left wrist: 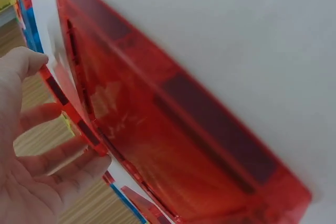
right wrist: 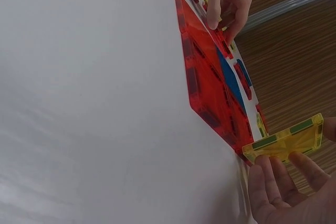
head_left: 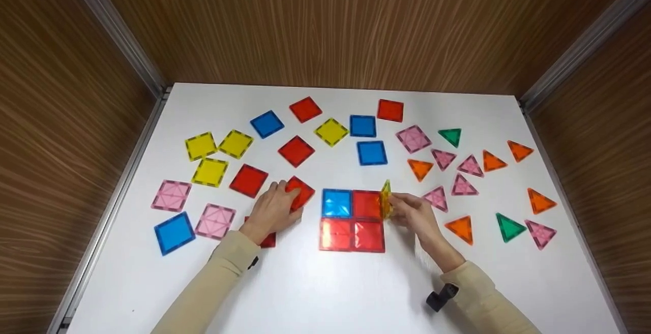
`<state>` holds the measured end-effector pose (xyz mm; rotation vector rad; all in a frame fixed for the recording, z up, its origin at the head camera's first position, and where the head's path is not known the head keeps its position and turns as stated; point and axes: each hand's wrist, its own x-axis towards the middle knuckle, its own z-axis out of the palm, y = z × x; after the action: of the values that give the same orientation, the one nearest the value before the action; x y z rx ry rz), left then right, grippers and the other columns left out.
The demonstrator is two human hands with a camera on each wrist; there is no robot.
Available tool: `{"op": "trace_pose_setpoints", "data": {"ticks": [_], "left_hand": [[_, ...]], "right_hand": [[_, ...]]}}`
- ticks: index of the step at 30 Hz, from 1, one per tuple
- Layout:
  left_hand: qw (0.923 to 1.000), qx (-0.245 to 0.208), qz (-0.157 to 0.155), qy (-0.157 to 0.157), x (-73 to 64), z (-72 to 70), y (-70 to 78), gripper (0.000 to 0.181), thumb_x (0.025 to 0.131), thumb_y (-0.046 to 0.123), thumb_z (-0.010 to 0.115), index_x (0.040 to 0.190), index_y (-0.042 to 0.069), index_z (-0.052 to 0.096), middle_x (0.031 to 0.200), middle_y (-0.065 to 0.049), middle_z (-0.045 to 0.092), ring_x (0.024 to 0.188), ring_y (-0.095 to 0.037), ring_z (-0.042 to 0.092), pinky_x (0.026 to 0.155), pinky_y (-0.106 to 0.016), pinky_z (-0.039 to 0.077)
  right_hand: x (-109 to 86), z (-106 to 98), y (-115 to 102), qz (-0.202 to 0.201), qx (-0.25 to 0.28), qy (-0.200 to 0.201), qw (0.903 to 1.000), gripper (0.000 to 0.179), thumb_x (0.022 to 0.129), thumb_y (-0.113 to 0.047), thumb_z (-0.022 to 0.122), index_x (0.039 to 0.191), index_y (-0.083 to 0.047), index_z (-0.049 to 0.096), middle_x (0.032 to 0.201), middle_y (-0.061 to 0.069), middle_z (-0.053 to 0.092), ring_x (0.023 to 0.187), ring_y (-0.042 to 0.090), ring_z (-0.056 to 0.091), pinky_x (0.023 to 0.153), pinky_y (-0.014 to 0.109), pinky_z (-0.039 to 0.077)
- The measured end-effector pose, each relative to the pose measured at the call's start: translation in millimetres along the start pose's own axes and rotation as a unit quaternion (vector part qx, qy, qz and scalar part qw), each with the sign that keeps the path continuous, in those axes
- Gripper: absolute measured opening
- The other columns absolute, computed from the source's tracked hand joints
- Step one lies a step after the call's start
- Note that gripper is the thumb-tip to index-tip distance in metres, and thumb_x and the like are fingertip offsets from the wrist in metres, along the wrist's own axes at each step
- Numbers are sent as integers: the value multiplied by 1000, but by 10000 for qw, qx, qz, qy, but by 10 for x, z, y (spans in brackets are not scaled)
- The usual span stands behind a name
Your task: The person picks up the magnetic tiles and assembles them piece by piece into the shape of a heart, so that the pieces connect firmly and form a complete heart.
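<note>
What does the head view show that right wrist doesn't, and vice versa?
Head only: triangular translucent plastic tiles in orange, green and pink.

Right wrist only: a clear look at the broad face of the yellow four-sided translucent plastic tile; head catches it nearly edge-on.

Both: the right hand holding that yellow tile, the left hand at a red square translucent plastic tile, and the red-and-blue block of square plastic tiles.

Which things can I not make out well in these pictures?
Head view: one red tile, partly hidden by the left hand and sleeve.
Left wrist view: the foreground red tile, cut off by the bottom edge.
Right wrist view: the right hand, cut off by the right edge.
</note>
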<state>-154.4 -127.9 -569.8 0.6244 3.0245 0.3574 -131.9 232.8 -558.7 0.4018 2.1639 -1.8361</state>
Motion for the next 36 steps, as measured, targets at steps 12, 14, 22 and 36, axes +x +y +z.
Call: {"op": "trace_pose_setpoints", "data": {"ticks": [12, 14, 22, 36], "left_hand": [[9945, 361, 580, 788, 8, -86, -17, 29, 99, 27, 76, 121, 8, 74, 107, -14, 72, 91, -24, 70, 85, -38, 66], [9934, 418, 619, 867, 13, -106, -25, 28, 98, 26, 77, 119, 8, 74, 107, -14, 73, 91, -23, 71, 87, -37, 66], [9804, 1061, 765, 1474, 70, -129, -99, 32, 96, 28, 79, 122, 11, 72, 104, -10, 75, 90, -21, 68, 83, -32, 65], [9670, 1465, 1069, 1791, 312, -277, 56, 28, 97, 33, 78, 112, 9, 74, 104, -8, 74, 88, -20, 66, 78, -30, 64]], "right_hand": [[13, -7, 26, -48, -203, -6, 9998, 51, 103, -40, 67, 139, -4, 66, 116, 9, 74, 88, 18, 70, 83, 24, 61], [16, -9, 28, -26, -197, -2, 9998, 50, 103, -40, 68, 139, -4, 66, 116, 8, 73, 89, 18, 70, 83, 25, 61], [31, -8, 32, 30, -202, -19, 9998, 51, 103, -42, 68, 138, -5, 66, 118, 9, 72, 91, 20, 69, 84, 24, 61], [43, 15, 29, -50, -67, -1, 10000, 47, 103, -36, 68, 136, -3, 67, 110, 5, 74, 86, 18, 70, 81, 24, 62]]}}
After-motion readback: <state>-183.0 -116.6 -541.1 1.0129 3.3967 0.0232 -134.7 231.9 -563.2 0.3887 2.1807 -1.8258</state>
